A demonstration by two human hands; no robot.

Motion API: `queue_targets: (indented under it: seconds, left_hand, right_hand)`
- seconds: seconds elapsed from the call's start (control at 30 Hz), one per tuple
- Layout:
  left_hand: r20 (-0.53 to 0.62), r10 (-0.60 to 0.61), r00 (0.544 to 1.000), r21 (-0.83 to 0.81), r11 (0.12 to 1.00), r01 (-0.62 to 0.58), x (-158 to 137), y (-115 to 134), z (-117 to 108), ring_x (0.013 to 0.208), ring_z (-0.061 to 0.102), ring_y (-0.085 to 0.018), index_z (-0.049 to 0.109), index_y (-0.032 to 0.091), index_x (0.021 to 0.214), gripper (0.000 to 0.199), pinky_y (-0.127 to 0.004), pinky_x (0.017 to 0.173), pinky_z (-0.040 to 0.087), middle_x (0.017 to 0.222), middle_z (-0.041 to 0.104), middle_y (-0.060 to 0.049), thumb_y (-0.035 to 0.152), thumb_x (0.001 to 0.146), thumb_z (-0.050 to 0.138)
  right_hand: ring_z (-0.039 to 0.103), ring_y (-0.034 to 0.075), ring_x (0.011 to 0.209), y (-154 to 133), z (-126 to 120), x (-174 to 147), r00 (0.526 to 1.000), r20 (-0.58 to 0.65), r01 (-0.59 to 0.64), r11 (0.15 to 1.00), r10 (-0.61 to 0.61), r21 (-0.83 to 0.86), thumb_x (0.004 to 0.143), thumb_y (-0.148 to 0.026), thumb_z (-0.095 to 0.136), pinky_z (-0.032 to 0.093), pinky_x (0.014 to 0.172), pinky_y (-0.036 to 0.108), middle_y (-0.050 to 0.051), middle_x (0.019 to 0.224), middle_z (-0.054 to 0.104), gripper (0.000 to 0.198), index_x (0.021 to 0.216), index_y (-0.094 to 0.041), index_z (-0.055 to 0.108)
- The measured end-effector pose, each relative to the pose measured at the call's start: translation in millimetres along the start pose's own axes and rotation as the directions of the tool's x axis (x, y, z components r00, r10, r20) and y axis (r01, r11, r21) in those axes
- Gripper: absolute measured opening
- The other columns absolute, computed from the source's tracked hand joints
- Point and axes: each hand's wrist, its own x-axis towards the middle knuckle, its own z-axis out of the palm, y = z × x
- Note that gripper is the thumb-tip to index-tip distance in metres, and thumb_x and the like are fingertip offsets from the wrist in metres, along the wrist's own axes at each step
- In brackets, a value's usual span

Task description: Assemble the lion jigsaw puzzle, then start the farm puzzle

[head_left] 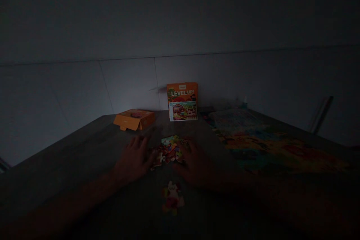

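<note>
A heap of colourful jigsaw puzzle pieces (170,150) lies on the dark table between my hands. My left hand (135,159) rests at the heap's left edge, fingers spread, with nothing seen in it. On the other side, my right hand (192,163) reaches over the heap's right edge, its fingers apart. The scene is very dark, so I cannot make out whether the fingertips touch single pieces. Closer to me lies a small group of puzzle pieces (172,198) with a pale animal figure on it; whether they are joined is hard to see.
An orange "LEVEL UP!" box (182,89) stands against the wall, with a farm picture card (184,111) leaning on it. An orange box with its flap open (134,119) lies at the back left. Along the right side spreads a large colourful sheet (270,146).
</note>
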Motion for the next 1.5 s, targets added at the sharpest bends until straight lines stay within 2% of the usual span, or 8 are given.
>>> queue_targets:
  seconds: [0.2,0.5,0.8,0.97,1.07,1.17,1.33,1.5]
  left_hand:
    - [0.228,0.030,0.973,-0.084,0.996,-0.011,-8,3,-2,0.132,0.046,-0.037,0.036,0.018,0.150,0.079,-0.053,0.107,0.041,0.145,0.045,-0.019,0.068,0.090,0.043]
    - [0.221,0.211,0.952,-0.380,0.918,-0.115,-1,-7,-4,0.131,0.052,-0.027,0.043,0.026,0.147,0.056,-0.037,0.110,0.043,0.148,0.050,-0.007,0.047,0.095,0.048]
    - [0.191,0.062,0.980,-0.557,0.828,0.057,14,-20,6,0.117,0.061,-0.028,0.060,0.023,0.128,0.044,-0.041,0.101,0.048,0.131,0.064,-0.009,0.044,0.090,0.055]
    - [0.117,-0.149,0.982,-0.420,0.888,0.185,22,-30,17,0.111,0.065,-0.031,0.059,0.014,0.130,0.058,-0.038,0.093,0.051,0.124,0.067,-0.015,0.051,0.085,0.056]
    - [0.108,-0.199,0.974,-0.346,0.911,0.224,23,-30,19,0.103,0.066,-0.031,0.055,0.010,0.134,0.062,-0.039,0.088,0.051,0.114,0.069,-0.018,0.053,0.090,0.048]
    - [0.113,-0.143,0.983,-0.340,0.924,0.173,20,-22,13,0.105,0.064,-0.030,0.052,0.011,0.138,0.065,-0.041,0.091,0.050,0.114,0.067,-0.017,0.056,0.091,0.045]
    - [0.173,0.172,0.970,-0.372,0.923,-0.097,15,-3,-1,0.112,0.060,-0.028,0.067,0.022,0.120,0.045,-0.038,0.096,0.049,0.125,0.063,-0.011,0.049,0.084,0.062]
    - [0.144,0.202,0.969,-0.441,0.890,-0.120,13,3,-5,0.105,0.063,-0.025,0.066,0.021,0.115,0.038,-0.036,0.092,0.051,0.117,0.065,-0.009,0.043,0.085,0.061]
  right_hand:
    - [0.029,0.034,0.143,-1,-3,1,0.997,0.003,0.073,0.997,-0.073,-0.021,0.090,-0.037,0.052,0.027,0.116,0.054,0.020,0.152,0.036,0.060,0.144,-0.012,0.046]
    - [0.037,0.031,0.139,16,-2,15,0.993,-0.011,0.120,0.992,-0.120,-0.025,0.090,-0.025,0.050,0.032,0.115,0.049,0.016,0.148,0.045,0.053,0.142,-0.018,0.051]
    - [0.039,0.033,0.137,20,-10,23,0.989,-0.015,0.142,0.978,-0.146,-0.152,0.097,-0.027,0.040,0.027,0.112,0.059,0.017,0.149,0.043,0.049,0.144,-0.017,0.047]
    - [0.044,0.036,0.131,8,-11,34,0.966,0.075,0.256,0.960,-0.249,-0.117,0.094,-0.062,0.044,0.020,0.109,0.068,0.017,0.142,0.049,0.059,0.136,-0.022,0.055]
    - [0.050,0.030,0.122,11,-8,39,0.969,0.039,0.246,0.961,-0.242,-0.129,0.097,-0.050,0.045,0.024,0.108,0.063,0.014,0.130,0.057,0.045,0.128,-0.021,0.061]
    - [0.052,0.028,0.119,15,-6,39,0.976,-0.019,0.213,0.966,-0.218,-0.150,0.098,-0.036,0.045,0.023,0.109,0.062,0.012,0.122,0.061,0.034,0.122,-0.021,0.065]
    - [0.049,0.031,0.122,15,-6,38,0.983,-0.069,0.153,0.967,-0.171,-0.205,0.093,-0.022,0.048,0.016,0.109,0.069,0.014,0.125,0.059,0.034,0.122,-0.020,0.066]
    - [0.049,0.029,0.122,9,-8,38,0.958,-0.090,0.244,0.938,-0.273,-0.246,0.088,-0.014,0.051,0.012,0.113,0.065,0.013,0.129,0.058,0.036,0.121,-0.021,0.066]
